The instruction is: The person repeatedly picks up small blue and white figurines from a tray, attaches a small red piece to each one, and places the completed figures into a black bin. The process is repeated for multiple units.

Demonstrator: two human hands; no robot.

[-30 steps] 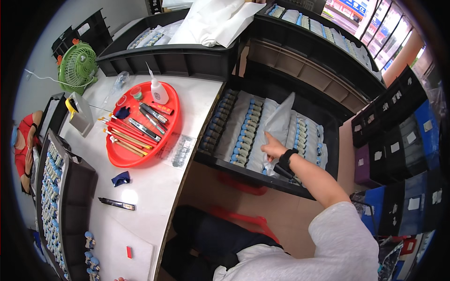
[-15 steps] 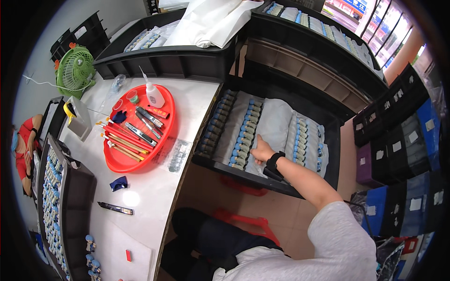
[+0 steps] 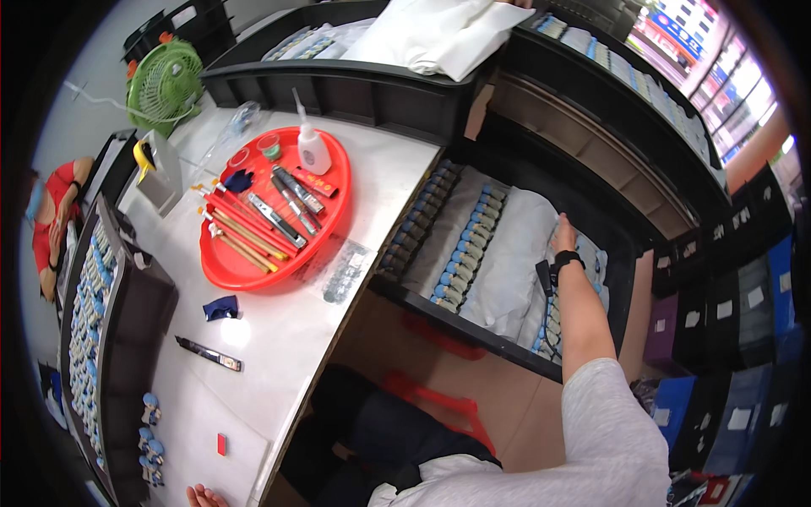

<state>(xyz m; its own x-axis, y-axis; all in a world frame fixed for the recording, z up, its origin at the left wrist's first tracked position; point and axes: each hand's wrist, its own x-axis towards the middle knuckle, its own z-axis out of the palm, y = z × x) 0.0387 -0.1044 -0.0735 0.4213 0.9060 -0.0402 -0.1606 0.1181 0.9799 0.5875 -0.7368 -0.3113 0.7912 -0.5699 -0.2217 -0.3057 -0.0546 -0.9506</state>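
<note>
The person's right hand (image 3: 563,231) lies flat on a white cloth (image 3: 507,262) in the black tray (image 3: 473,325), right of the red round tray (image 3: 338,221). Its fingers look pressed together. Rows of small blue-capped bottles (image 3: 467,250) peek out beside the cloth. Only the left hand's (image 3: 203,496) fingertips show, far below the red tray, so I cannot tell how its fingers are.

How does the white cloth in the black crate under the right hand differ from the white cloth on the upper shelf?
The lower white cloth lies spread flat over rows of small blue-capped bottles, and the right hand presses on it. The upper white cloth is folded into a loose pile, with the right hand nowhere near it. Both are plain white and rest in black crates.
</note>
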